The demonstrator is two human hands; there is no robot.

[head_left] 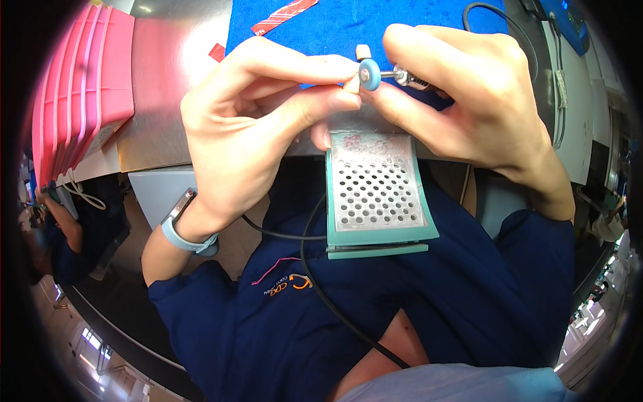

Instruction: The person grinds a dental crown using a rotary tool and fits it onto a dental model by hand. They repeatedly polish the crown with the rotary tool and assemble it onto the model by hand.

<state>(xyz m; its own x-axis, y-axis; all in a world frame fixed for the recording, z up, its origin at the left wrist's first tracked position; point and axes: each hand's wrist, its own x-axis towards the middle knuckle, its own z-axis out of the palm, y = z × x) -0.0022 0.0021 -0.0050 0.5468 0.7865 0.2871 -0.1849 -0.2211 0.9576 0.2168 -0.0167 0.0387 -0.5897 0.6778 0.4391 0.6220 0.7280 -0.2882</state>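
Navy short-sleeved shirt [429, 301] — pale blue wristband [184, 231] on left wrist.

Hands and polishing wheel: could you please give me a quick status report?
Left hand pinching small beige piece. Right hand holding rotary tool; blue wheel against piece. Perforated tray below, nothing obstructing.

matt blue wheel [369, 74] on a shiny metal shaft [410, 78]; perforated metal plate [377, 184] in green plastic; brushed steel table [167, 80]; fuzzy blue cloth [375, 20].

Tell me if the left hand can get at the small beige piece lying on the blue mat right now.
Probably yes: the beige piece lies uncovered on the blue mat just beyond the left hand, but its fingertips already pinch another small piece against the blue wheel.
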